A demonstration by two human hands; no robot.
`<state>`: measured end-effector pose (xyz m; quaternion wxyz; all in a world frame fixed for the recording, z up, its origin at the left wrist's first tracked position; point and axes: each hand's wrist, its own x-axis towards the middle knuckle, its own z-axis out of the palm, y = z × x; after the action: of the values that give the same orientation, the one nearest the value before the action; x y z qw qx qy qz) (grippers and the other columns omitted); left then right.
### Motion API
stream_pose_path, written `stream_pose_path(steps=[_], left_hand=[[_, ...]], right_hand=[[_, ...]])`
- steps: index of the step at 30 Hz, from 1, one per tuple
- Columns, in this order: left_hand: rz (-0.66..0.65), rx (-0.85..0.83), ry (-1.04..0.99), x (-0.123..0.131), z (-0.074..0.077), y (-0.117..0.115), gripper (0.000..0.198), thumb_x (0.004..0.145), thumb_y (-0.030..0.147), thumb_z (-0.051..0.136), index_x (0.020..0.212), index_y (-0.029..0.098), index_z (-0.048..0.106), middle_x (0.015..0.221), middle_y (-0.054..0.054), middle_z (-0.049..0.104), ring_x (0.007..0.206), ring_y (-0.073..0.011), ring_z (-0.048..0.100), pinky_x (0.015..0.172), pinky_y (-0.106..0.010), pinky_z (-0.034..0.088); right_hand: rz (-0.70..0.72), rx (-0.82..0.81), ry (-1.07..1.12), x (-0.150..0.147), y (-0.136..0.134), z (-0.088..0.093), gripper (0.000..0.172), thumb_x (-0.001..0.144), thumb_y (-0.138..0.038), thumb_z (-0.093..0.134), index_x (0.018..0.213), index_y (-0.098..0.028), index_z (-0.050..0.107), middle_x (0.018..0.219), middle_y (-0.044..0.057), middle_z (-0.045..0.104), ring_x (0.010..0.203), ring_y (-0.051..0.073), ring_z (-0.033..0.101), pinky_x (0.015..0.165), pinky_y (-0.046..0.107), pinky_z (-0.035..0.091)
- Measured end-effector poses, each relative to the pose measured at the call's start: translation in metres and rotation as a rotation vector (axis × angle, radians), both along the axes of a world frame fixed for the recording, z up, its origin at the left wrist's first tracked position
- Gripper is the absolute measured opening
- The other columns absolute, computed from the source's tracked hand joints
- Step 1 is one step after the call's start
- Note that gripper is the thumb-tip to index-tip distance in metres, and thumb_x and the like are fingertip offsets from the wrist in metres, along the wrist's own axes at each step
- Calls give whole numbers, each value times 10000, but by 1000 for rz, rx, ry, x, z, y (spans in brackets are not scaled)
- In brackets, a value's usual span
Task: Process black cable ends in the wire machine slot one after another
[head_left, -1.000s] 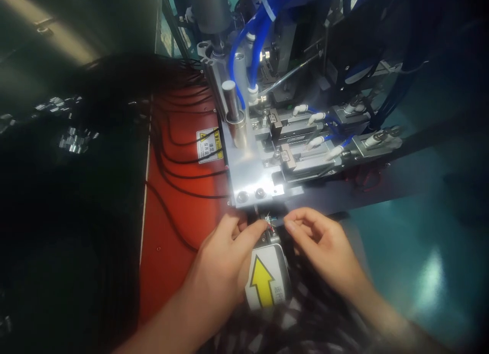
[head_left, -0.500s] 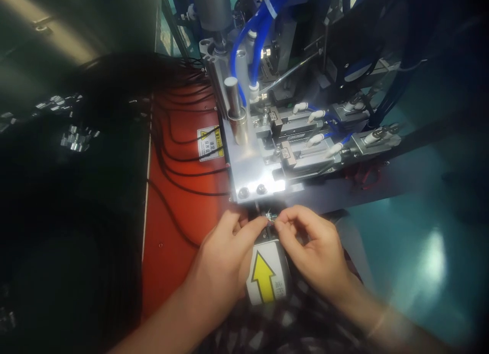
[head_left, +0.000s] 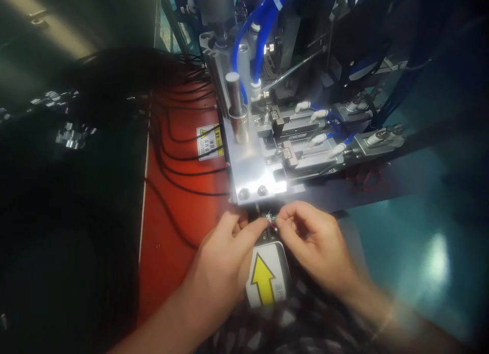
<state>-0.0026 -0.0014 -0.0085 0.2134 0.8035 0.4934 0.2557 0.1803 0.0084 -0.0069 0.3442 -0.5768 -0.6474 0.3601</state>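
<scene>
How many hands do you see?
2: the left hand, mostly left of the yellow arrow, and the right hand, to the arrow's upper right. No others show.

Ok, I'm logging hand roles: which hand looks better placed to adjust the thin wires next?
Probably the right hand: its thumb and fingertip come together beside the wires, while the left hand has its thumb at their other side. Whether either grips them is unclear.
</scene>
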Motion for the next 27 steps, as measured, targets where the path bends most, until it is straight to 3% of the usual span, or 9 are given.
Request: stream_pose_path(steps=[4,10,16,21,25,27], left_hand=[[-5,-5,6,0,0,-1,311,923,134,439,1148,214,637,905,-30,493,749,-111,541,622,-189,482],[-32,30,60,0,3,1,331,917,149,423,1178,218,615,892,-29,486,733,-125,537,595,-203,482],[-35,-20,107,2,9,1,319,933,191,407,1181,234,603,900,-31,500,729,-135,535,586,-210,476],[-7,-16,169,2,6,-1,366,928,183,384,1222,261,588,939,-45,523,758,-150,537,585,-213,472],[-10,-1,183,0,2,-2,376,919,180,392,1231,269,581,979,-53,532,796,-159,544,611,-219,483],[-13,9,189,0,1,-2,375,920,180,389,1232,270,577,976,-54,531,802,-163,547,616,-225,484]], right_hand=[[44,35,-59,3,1,2,130,873,-148,527,753,-180,563,664,-13,556,570,107,509,544,233,405],[35,-175,78,4,3,0,150,881,-170,530,736,-188,564,637,-31,537,564,105,490,526,210,412],[15,-86,16,3,3,3,147,870,-161,534,728,-184,562,644,-29,544,564,99,487,534,210,398],[17,-120,-50,1,2,9,158,867,-175,523,713,-196,549,620,-30,539,533,106,491,500,222,384],[36,7,-154,0,2,9,150,866,-167,503,725,-190,550,633,-18,538,527,114,476,493,243,360],[40,-6,-138,1,3,8,153,863,-175,500,719,-189,547,640,-12,531,543,121,469,499,247,358]])
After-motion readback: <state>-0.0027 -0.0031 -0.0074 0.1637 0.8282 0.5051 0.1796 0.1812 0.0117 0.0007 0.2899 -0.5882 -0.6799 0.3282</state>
